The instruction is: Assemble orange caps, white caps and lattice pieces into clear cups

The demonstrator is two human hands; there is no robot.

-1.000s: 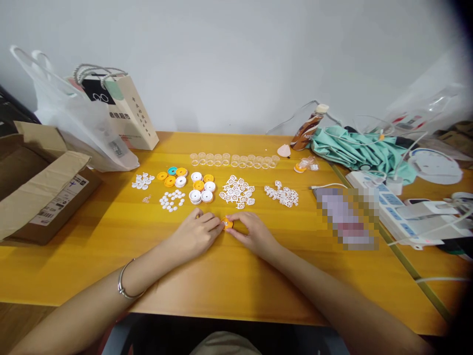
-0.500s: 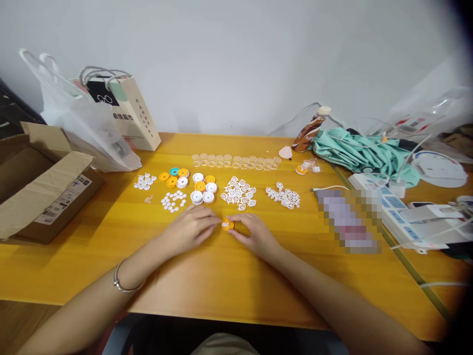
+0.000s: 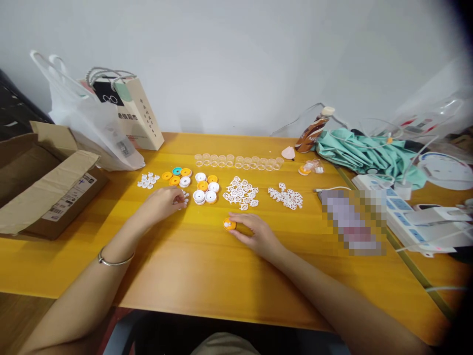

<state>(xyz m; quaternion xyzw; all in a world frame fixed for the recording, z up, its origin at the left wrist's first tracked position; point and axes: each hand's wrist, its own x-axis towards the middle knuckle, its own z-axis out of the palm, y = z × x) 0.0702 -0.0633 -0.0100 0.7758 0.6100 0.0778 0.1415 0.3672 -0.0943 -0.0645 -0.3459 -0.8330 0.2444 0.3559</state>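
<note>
My right hand [image 3: 258, 235] pinches a round orange plastic cap [image 3: 230, 227] at its right edge, low over the front middle of the table. Small white pieces show inside the cap. To the left, my left hand [image 3: 162, 203] is over the small white discs [image 3: 185, 200], its fingers curled down among them and covering most. Whether a disc is between those fingertips is hidden. Just beyond that hand are orange, white and one teal round caps [image 3: 185, 182]. White gear-like cut-out pieces [image 3: 241, 192] form a pile beyond my right hand.
A row of clear cups [image 3: 221, 160] stands farther back. More cut-out pieces [image 3: 286, 196] lie right of centre, white knobbed pieces [image 3: 148, 180] at left. A cardboard box [image 3: 74, 197] and bags flank the left; a bottle [image 3: 313, 132], green cloth [image 3: 354, 150] and power strip [image 3: 401, 212] the right.
My left hand has left the orange cap and moved left to the small white discs. My right hand still holds the cap in nearly the same place. The view has shifted slightly.
</note>
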